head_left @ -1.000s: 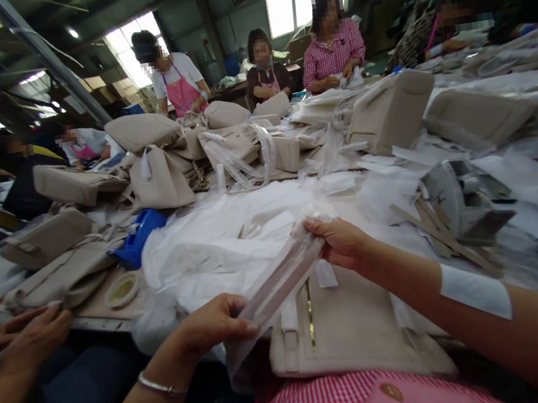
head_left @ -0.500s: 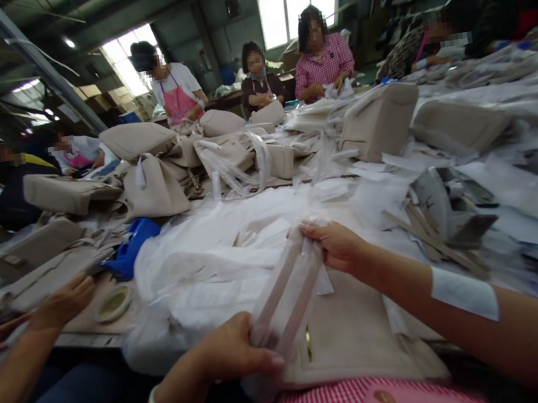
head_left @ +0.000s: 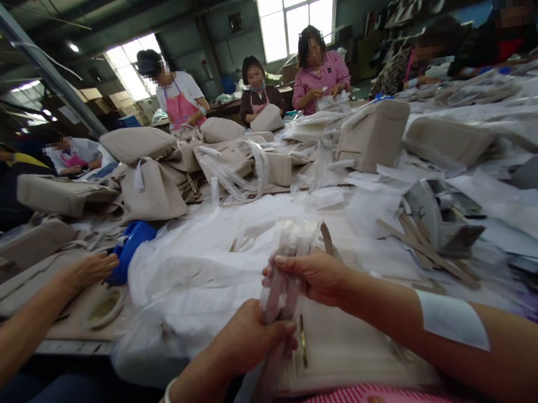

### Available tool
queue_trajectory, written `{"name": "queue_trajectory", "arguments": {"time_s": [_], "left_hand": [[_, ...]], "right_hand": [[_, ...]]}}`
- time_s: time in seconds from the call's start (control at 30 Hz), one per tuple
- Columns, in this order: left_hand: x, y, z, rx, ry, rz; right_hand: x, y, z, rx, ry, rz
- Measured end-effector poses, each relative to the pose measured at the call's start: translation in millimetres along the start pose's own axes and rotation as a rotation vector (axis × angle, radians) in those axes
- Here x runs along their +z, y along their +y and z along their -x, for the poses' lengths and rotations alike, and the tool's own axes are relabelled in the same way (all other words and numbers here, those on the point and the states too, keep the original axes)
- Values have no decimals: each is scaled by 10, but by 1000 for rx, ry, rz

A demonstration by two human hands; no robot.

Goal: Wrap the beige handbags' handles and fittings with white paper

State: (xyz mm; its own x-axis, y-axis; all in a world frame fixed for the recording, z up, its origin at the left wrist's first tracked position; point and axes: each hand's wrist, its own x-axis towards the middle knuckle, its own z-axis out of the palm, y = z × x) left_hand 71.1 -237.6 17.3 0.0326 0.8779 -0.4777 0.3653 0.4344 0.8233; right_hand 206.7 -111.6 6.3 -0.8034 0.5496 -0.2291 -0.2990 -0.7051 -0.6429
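A beige bag strap wrapped in clear plastic film (head_left: 281, 294) is bunched up between my hands. My left hand (head_left: 253, 332), a white bangle on its wrist, is closed around the lower part of it. My right hand (head_left: 317, 276) pinches the upper part between thumb and fingers. Beneath them a beige handbag (head_left: 355, 343) with a narrow gold-coloured fitting lies against the front edge of the table. A loose plastic end hangs below my left hand.
White plastic sheeting (head_left: 187, 301) covers the table ahead. Beige bags (head_left: 156, 188) are piled behind it. At left, a co-worker's hand (head_left: 87, 270) is at a blue tape dispenser (head_left: 129, 249), near a tape roll (head_left: 106, 308). A grey dispenser (head_left: 432, 211) and strips stand right.
My hands have come closer together, gathering the strap that was stretched into a long loop. The co-worker's hand at left has moved up to the blue dispenser.
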Motion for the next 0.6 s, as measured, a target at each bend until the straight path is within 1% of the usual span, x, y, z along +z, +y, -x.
{"name": "queue_trajectory", "arguments": {"time_s": [0.07, 0.1, 0.17, 0.27, 0.43, 0.53, 0.6], "left_hand": [[-24, 13, 27, 31, -98, 72], [-35, 10, 44, 37, -143, 121], [-39, -6, 67, 24, -174, 195], [10, -26, 49, -14, -112, 258], [110, -5, -100, 27, -52, 335], [137, 15, -218, 38, 25, 395], [143, 31, -277, 72, 70, 462]], "right_hand": [[22, -19, -23, -83, 89, 30], [17, -47, -37, -125, 114, 45], [-4, -104, -57, -188, 132, 72], [-24, -100, -51, -217, 127, 89], [10, 151, 42, -188, 137, 68], [40, 282, 122, -209, 135, 141], [40, 288, 163, -190, 105, 216]]}}
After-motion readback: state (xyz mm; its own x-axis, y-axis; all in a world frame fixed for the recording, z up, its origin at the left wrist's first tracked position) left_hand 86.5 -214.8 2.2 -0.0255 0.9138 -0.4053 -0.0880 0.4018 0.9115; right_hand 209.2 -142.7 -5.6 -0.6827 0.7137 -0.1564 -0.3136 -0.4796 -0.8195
